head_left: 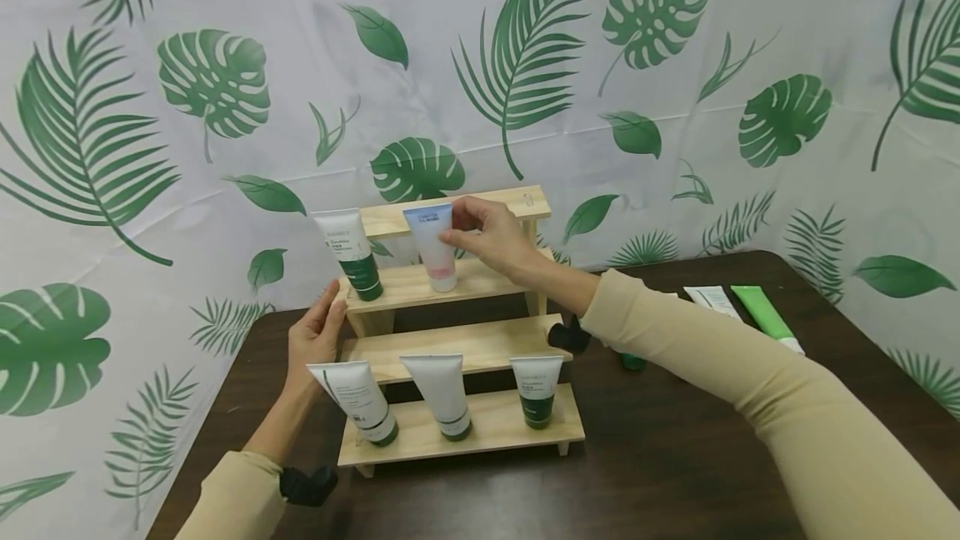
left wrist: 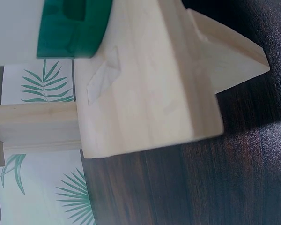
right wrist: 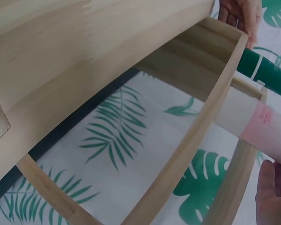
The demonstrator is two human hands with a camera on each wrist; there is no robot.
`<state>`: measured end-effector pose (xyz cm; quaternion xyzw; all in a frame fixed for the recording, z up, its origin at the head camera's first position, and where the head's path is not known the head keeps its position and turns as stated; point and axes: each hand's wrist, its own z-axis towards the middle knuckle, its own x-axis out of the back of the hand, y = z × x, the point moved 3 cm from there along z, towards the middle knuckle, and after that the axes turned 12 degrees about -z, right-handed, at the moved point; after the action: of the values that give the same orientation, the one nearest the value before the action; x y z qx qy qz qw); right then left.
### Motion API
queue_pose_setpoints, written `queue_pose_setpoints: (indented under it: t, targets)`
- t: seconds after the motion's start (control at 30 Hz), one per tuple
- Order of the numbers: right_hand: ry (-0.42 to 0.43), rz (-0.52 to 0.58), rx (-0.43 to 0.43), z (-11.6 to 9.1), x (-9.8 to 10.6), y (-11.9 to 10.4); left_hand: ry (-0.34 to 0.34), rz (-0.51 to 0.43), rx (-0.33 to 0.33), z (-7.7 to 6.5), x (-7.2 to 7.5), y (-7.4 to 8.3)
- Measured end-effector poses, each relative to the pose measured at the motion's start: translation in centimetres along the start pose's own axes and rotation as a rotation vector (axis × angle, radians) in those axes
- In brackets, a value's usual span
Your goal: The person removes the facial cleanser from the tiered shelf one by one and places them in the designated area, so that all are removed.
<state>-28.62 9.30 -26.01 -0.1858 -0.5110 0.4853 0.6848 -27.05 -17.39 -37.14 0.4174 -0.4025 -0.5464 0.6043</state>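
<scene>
My right hand (head_left: 491, 236) pinches a blue-and-pink squeeze tube (head_left: 433, 244) at its upper right edge, thumb in front. The tube is upright, cap down, on the upper shelf of a tiered wooden display rack (head_left: 465, 340). At the left end of that shelf, my left hand (head_left: 315, 336) holds the rack's edge. Beside it stands a white-and-green tube (head_left: 352, 257). On the bottom shelf are a white tube (head_left: 356, 398), a second white tube (head_left: 441, 394) and a smaller white-and-green tube (head_left: 537, 390). The right wrist view shows the pinched tube's pink lower part (right wrist: 260, 124).
The rack stands on a dark wooden table (head_left: 675, 457). To its right lie a white tube (head_left: 712, 300) and a bright green tube (head_left: 768, 315); another green-ended tube (head_left: 632, 362) is partly hidden by my right arm. A leaf-print cloth (head_left: 300, 65) hangs behind.
</scene>
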Motion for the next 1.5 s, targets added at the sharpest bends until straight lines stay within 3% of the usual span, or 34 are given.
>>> queue_pose_setpoints:
  t: [0.4, 0.63, 0.97, 1.3, 1.5]
  targets:
    - [0.026, 0.014, 0.026, -0.3, 0.3, 0.1, -0.001, -0.006, -0.003, 0.0, 0.0, 0.2]
    - [0.062, -0.018, 0.013, -1.3, 1.9, 0.6, 0.010, 0.002, -0.018, 0.1, 0.0, 0.0]
    - [0.107, -0.024, -0.024, -3.7, 5.7, 1.6, -0.003, -0.001, 0.005, -1.2, -0.9, 3.0]
    - [0.196, 0.019, -0.121, -6.7, 10.6, 3.4, 0.020, 0.022, -0.003, -0.1, -0.1, 0.0]
    - [0.254, 0.075, -0.175, -8.9, 13.7, 5.0, 0.026, 0.016, -0.016, 0.1, 0.0, -0.3]
